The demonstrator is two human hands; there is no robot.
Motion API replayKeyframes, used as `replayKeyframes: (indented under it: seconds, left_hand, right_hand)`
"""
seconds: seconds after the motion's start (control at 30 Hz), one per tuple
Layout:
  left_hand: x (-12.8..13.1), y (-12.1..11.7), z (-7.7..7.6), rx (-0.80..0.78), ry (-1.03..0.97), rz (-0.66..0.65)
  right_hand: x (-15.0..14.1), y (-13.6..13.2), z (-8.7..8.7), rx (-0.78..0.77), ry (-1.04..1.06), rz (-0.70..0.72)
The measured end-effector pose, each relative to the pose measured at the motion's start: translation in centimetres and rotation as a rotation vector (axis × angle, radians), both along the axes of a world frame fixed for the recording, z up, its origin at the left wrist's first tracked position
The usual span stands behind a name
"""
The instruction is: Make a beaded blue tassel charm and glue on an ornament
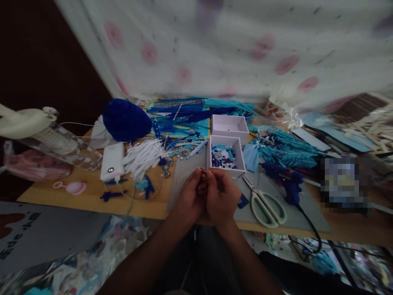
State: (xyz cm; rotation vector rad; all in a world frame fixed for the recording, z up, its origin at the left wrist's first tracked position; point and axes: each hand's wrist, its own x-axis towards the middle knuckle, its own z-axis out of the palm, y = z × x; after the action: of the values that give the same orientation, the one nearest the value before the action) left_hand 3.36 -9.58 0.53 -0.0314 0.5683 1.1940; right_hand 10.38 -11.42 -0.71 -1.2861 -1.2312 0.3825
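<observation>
Both hands meet over the front of the grey mat, fingertips pinched together. My left hand (193, 190) is closed, and so is my right hand (223, 192). Between the fingertips is a tiny reddish, shiny thing (204, 173), too small and dark to name. Just beyond the fingers stands a white box (242, 157) with blue, white and dark beads (224, 157) in it. Scissors (267, 207) with pale green handles lie right of my right hand. Farther right, a blue glue gun (284, 178) shows a small red light.
Behind is a second white box (230, 123). White fuzzy strips (143, 157), a white power bank (112, 162) and a blue plush piece (125, 121) lie left. Teal fuzzy stems (288, 149) are on the right. The glue gun's black cord (311, 225) hangs over the table's front edge.
</observation>
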Motion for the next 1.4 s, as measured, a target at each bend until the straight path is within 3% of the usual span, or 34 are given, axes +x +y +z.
replayKeyframes:
  seconds: [0.2, 1.03, 1.4]
  left_hand:
    - [-0.1, -0.1, -0.6, 0.020, -0.011, -0.007]
    - [-0.1, -0.3, 0.4, 0.002, 0.070, 0.002]
    - [0.0, -0.3, 0.0, 0.010, 0.070, 0.012]
  right_hand:
    - [-0.1, 0.0, 0.0, -0.011, -0.013, -0.019]
    - [-0.2, -0.1, -0.2, -0.021, -0.007, -0.024]
    - [-0.2, -0.3, -0.3, -0.018, -0.003, -0.024]
